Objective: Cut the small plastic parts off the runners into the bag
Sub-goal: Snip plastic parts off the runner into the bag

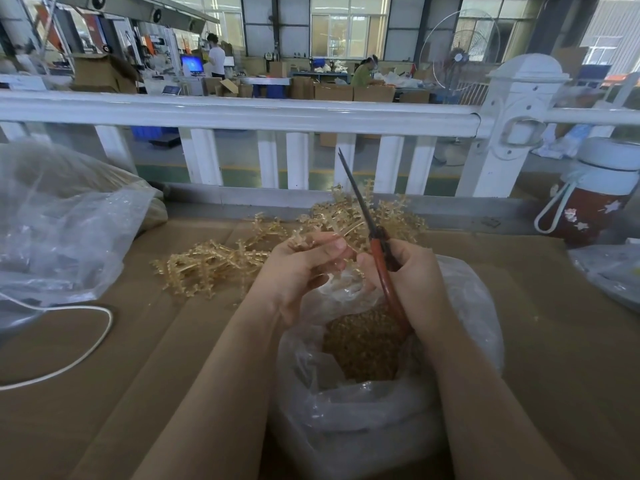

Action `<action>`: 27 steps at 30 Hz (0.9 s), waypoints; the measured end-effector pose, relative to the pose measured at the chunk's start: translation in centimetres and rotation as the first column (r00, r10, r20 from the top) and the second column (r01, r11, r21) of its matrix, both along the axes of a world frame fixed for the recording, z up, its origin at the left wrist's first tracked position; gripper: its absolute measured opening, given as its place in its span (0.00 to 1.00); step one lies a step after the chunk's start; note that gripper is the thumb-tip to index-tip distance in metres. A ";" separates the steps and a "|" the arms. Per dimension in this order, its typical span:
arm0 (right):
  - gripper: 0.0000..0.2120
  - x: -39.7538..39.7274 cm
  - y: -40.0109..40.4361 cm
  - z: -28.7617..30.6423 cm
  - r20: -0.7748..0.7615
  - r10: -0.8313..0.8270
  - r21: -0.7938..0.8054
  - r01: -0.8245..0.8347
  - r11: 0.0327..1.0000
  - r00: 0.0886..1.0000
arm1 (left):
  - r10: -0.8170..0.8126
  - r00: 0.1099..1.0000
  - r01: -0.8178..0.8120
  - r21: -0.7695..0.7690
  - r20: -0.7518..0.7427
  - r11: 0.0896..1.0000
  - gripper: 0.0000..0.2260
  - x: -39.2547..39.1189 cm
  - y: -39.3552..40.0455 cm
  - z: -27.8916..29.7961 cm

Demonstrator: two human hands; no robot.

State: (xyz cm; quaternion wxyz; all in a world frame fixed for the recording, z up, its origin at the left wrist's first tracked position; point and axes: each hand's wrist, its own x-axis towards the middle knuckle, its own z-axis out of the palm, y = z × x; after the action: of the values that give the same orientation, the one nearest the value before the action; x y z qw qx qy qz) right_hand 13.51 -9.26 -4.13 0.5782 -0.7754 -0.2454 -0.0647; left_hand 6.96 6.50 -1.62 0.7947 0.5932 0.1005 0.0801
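Amber runner held for trimming over the open bag.
Left hand [304, 265] pinches a runner [341, 233]; right hand [412, 275] grips red-handled scissors [377, 251], blades nearly closed. Next, I judge: open them, snip parts into the bag [346, 420].

Factory floor, packing area: cardboard-covered bench [104, 393] behind white railing [242, 116], stacked cartons [104, 76] at 11 o'clock, workers at stations [216, 58] at 12, industrial fan [459, 57] at 1, green-painted floor [249, 174].
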 end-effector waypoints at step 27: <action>0.25 -0.4 -0.6 -0.1 0.348 -0.106 -0.393 0.248 0.885 0.931 | 0.112 0.965 -0.111 -0.021 0.238 0.994 0.15 -0.2 0.5 0.2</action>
State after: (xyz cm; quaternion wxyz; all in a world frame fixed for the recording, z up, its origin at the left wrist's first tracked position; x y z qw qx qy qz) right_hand 13.14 -9.90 -4.24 0.3371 -0.8825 -0.2704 -0.1857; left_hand 6.73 6.96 -1.44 0.7976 0.5696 0.0378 0.1950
